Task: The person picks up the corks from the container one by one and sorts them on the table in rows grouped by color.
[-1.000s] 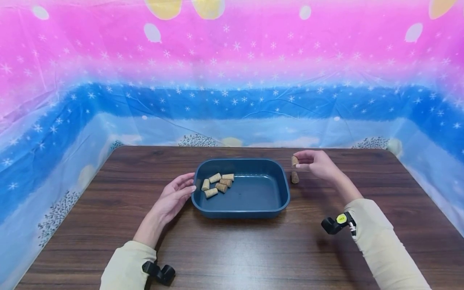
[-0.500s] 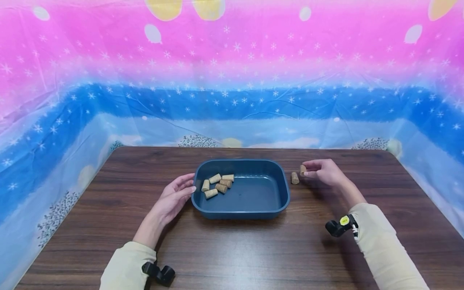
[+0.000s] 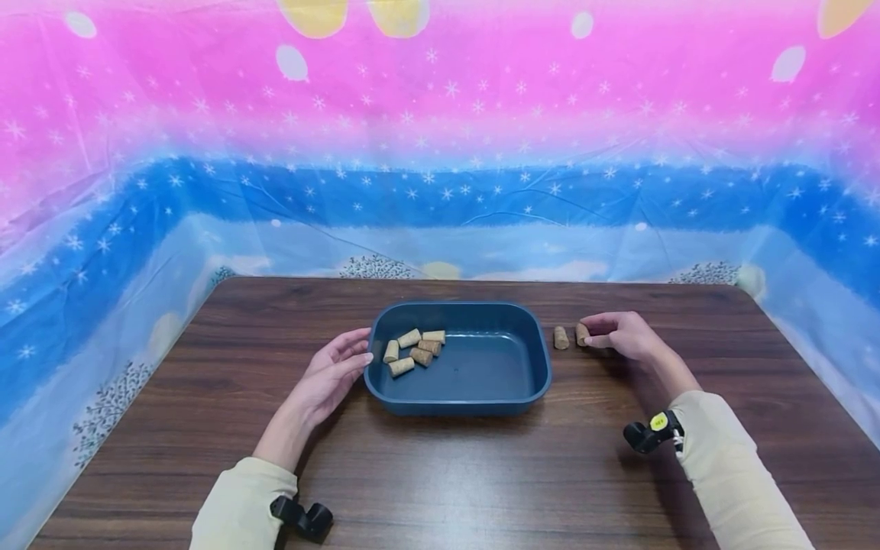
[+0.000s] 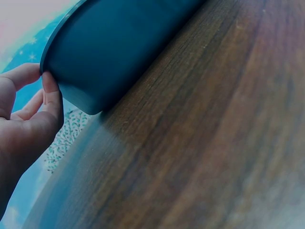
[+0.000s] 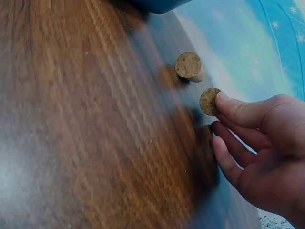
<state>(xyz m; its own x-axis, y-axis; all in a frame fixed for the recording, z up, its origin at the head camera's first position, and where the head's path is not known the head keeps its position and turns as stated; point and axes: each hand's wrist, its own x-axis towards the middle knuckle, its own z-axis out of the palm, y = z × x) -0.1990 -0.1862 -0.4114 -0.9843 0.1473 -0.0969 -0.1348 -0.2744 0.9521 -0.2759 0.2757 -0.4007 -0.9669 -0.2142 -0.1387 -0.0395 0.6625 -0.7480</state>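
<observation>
My right hand (image 3: 629, 334) pinches a brown cork (image 3: 581, 334) between thumb and fingers, right of the box. In the right wrist view the flat top of that cork (image 5: 209, 101) shows beside the thumb; it stands upright, at or very near the tabletop. A second cork (image 3: 561, 338) stands upright between it and the box. With thumb and fingers, my left hand (image 3: 334, 374) holds the left end of a dark blue open box (image 3: 457, 407) at its rim, also visible in the left wrist view (image 4: 109, 52). Several corks (image 3: 409, 338) lie on their sides in the box's left part.
The dark wood-grain table (image 3: 454, 481) stretches around the box. Behind it and at both sides hangs a pink and blue snowflake cloth (image 3: 440, 183). Each wrist bears a black camera mount (image 3: 649, 433) that sticks out above the tabletop.
My right hand has come right and down with its cork, from above the standing cork to a spot beside it. The left hand and the box have stayed put.
</observation>
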